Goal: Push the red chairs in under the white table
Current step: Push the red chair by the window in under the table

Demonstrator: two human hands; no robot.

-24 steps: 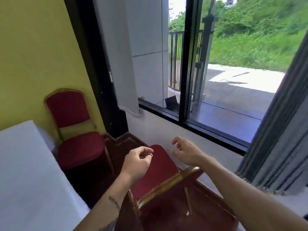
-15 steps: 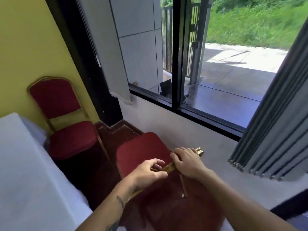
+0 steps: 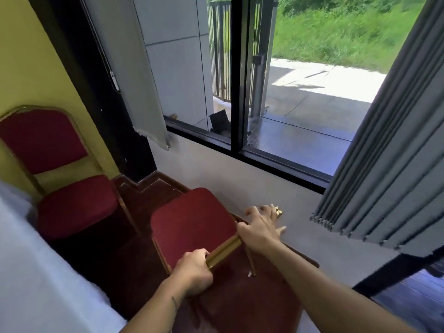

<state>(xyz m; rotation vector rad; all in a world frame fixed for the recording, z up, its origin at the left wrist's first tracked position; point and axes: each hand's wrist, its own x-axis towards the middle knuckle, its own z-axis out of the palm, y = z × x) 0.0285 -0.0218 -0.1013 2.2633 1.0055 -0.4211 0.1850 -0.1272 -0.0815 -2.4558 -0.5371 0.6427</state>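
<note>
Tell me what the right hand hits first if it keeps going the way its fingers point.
The right hand lies on the near chair's gold frame, fingers splayed toward the window. Straight on, it would probably meet the pale wall below the window frame first, though depth is hard to judge.

— Is any lettering showing on the near red chair (image 3: 192, 227)?
— None. Nothing readable is appearing on it, nor on anything around it; no label, brand or number.

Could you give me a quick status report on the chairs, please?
Left hand gripping near chair's gold top rail; right hand open on it. Far chair beside white table. Nothing blocking visible.
</note>
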